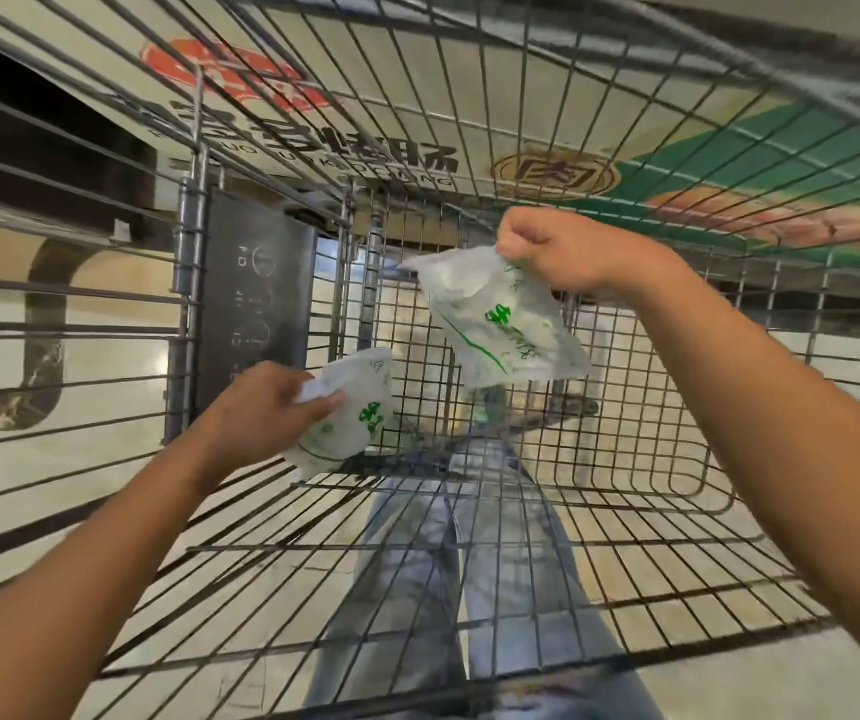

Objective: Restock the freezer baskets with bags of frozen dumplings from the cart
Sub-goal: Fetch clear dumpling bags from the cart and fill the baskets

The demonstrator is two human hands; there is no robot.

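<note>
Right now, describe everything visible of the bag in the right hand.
The bag is a clear, frosty plastic pouch with green printed characters and a green curved line. It hangs tilted inside the wire cart, lifted above the mesh floor. The right hand pinches its upper corner in a closed grip. Nothing else touches it; its contents look pale and indistinct.

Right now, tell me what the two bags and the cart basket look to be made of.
Bag in the left hand and bag in the right hand: thin translucent plastic film, glossy and crinkled, with green print.
Cart basket: metal wire grid, probably plated steel; thin grey rods with a dull shine.
</note>
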